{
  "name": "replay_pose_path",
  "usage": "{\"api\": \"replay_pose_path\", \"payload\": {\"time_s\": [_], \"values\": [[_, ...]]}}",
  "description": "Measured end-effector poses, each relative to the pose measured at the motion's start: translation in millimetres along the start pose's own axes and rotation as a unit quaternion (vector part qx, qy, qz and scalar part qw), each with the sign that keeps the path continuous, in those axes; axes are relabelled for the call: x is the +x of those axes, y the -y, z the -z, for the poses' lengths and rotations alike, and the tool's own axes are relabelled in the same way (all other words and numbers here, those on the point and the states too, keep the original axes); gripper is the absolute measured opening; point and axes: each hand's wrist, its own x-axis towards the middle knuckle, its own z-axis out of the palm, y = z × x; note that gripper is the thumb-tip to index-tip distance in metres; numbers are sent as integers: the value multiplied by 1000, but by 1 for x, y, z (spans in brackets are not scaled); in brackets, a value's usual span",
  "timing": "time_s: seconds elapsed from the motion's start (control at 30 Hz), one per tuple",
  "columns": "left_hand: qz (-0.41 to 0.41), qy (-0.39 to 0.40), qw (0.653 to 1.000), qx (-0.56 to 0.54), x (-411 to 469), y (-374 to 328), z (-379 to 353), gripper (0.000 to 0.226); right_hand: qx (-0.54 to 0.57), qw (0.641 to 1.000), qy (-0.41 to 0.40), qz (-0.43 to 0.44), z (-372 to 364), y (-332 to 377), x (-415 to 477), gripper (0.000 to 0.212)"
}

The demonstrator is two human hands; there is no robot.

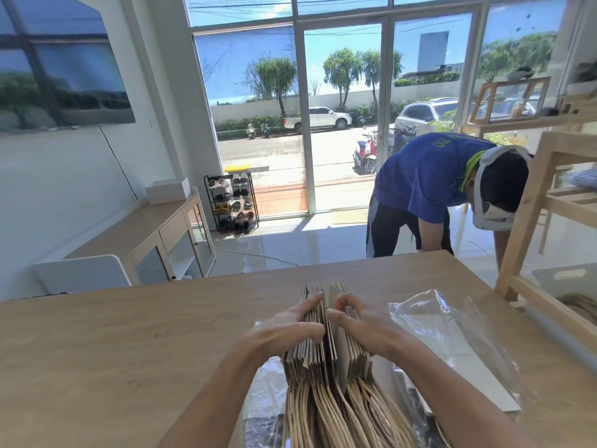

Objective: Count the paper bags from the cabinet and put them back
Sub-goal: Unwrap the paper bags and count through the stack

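Splitting bags (310,357) at tabletop (129,334) near edge: left hand (290,328), right hand (358,321) each clamp half. Likely light, slippery; pinch top edges.

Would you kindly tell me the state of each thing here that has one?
paper bags: on edge, parted into two bundles.
left hand: fingers curled round the left bundle.
right hand: fingers curled round the right bundle.
plastic wrapper: crumpled, lying right of the bags.
sideboard: glass doors shut.

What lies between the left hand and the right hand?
Only paper bags, standing on edge; the left hand and right hand part the stack. The head view shows it.
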Motion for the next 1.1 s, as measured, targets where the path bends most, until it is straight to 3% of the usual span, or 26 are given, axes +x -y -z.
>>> {"api": "replay_pose_path", "payload": {"time_s": [0.27, 0.47, 1.0, 1.1], "values": [[4, 0, 1000, 17, 3, 2, 0, 96, -9, 1000, -1, 0, -3, -2, 2, 10], [3, 6, 1000, 23, 4, 1, -2, 97, -5, 1000, 14, 0, -3, -5, 4, 21], [-7, 11, 999, 36, 0, 0, -2, 102, -32, 999, -12, 1, -10, -5, 4, 12], [-13, 21, 998, 52, 1, 0, -3, 103, -23, 1000, -9, 3, -7, -5, 3, 24]]}}
